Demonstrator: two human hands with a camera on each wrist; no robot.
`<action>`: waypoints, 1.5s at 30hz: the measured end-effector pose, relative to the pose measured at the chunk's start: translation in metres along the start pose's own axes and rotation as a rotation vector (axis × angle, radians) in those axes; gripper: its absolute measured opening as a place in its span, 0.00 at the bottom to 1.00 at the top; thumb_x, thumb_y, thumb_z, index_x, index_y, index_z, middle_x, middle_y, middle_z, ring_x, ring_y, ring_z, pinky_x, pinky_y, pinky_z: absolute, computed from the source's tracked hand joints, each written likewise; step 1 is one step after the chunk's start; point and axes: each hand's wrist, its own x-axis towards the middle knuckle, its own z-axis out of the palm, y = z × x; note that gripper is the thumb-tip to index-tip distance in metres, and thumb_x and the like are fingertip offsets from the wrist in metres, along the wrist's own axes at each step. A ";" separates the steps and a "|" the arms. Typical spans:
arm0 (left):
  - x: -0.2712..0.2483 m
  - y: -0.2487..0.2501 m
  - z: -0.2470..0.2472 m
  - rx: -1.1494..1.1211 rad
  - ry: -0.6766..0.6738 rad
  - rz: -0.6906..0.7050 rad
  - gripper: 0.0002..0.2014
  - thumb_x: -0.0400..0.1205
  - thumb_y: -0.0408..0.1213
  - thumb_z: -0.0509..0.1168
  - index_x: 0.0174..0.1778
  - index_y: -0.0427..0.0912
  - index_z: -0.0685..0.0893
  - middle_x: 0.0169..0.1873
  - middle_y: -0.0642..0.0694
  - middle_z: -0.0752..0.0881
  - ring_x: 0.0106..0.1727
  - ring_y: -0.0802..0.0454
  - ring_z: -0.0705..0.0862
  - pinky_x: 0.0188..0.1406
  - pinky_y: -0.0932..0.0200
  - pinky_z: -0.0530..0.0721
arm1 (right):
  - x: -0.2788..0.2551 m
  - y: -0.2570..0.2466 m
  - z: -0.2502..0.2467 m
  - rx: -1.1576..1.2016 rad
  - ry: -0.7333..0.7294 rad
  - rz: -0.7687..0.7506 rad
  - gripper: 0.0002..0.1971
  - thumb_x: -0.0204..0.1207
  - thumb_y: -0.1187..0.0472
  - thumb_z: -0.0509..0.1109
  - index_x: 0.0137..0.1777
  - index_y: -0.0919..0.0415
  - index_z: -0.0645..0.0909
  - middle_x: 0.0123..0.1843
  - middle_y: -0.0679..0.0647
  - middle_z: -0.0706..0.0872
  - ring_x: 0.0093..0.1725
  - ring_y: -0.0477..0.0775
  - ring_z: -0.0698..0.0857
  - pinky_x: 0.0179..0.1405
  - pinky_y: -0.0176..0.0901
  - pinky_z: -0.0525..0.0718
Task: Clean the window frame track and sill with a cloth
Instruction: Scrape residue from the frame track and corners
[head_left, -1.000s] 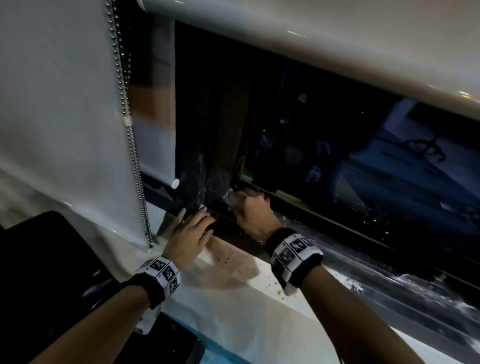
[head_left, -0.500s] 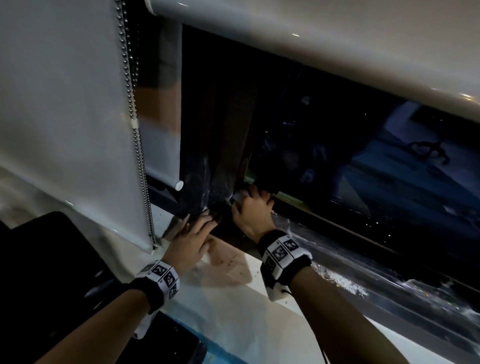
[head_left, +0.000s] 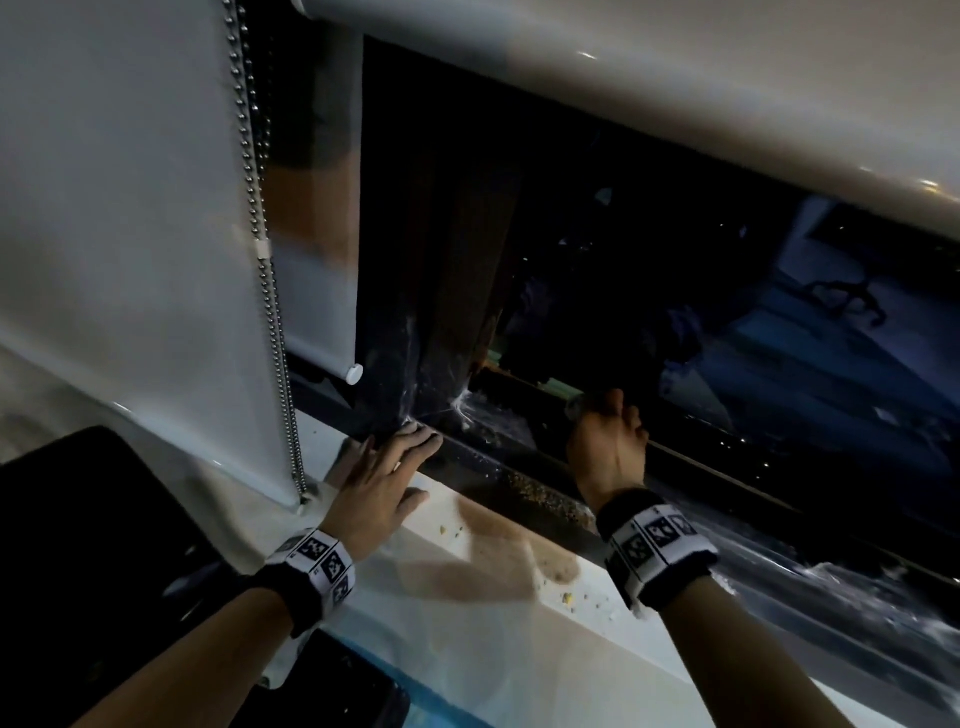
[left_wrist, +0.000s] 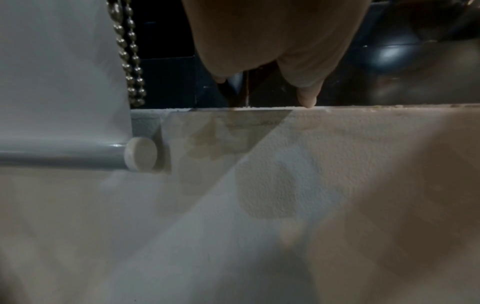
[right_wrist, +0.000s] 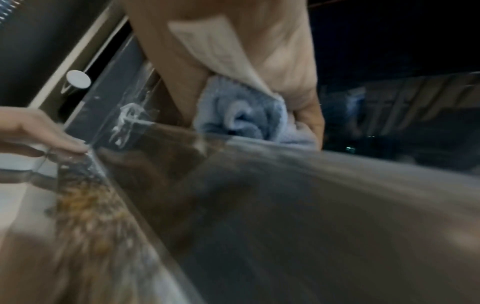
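My right hand grips a bunched pale blue cloth and presses it down into the dark window track. Only a scrap of the cloth shows past the knuckles in the head view. My left hand lies flat with straight fingers on the white sill, its fingertips at the dark frame's lower left corner. In the left wrist view my left hand reaches to the sill's back edge. Brown gritty dirt lies along the track between my hands.
A white roller blind hangs at the left with its bead chain and bottom bar cap. A second blind overhangs the dark glass. Crumbs dot the sill. A black object sits at the lower left.
My right hand has slid to the right along the track with the cloth, away from the corner. My left hand has stayed flat on the sill at the corner.
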 end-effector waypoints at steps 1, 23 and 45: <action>0.000 0.001 0.000 0.003 0.005 0.005 0.37 0.69 0.42 0.76 0.75 0.47 0.71 0.73 0.53 0.70 0.72 0.55 0.65 0.70 0.50 0.56 | 0.004 -0.009 0.000 -0.027 0.016 -0.006 0.11 0.64 0.69 0.72 0.47 0.66 0.85 0.49 0.68 0.81 0.44 0.72 0.82 0.37 0.59 0.83; 0.002 0.000 0.000 0.028 -0.024 -0.021 0.34 0.71 0.44 0.73 0.75 0.48 0.71 0.72 0.54 0.68 0.73 0.55 0.65 0.70 0.48 0.58 | 0.007 -0.022 -0.009 0.085 -0.035 -0.004 0.03 0.56 0.66 0.70 0.30 0.64 0.85 0.35 0.62 0.84 0.31 0.67 0.84 0.20 0.45 0.80; 0.005 0.005 -0.014 -0.011 -0.081 -0.044 0.35 0.72 0.43 0.72 0.76 0.50 0.69 0.73 0.54 0.69 0.75 0.59 0.62 0.75 0.58 0.44 | 0.037 -0.040 -0.022 0.419 -0.010 -0.245 0.13 0.73 0.65 0.65 0.57 0.59 0.82 0.64 0.59 0.75 0.62 0.66 0.74 0.61 0.58 0.78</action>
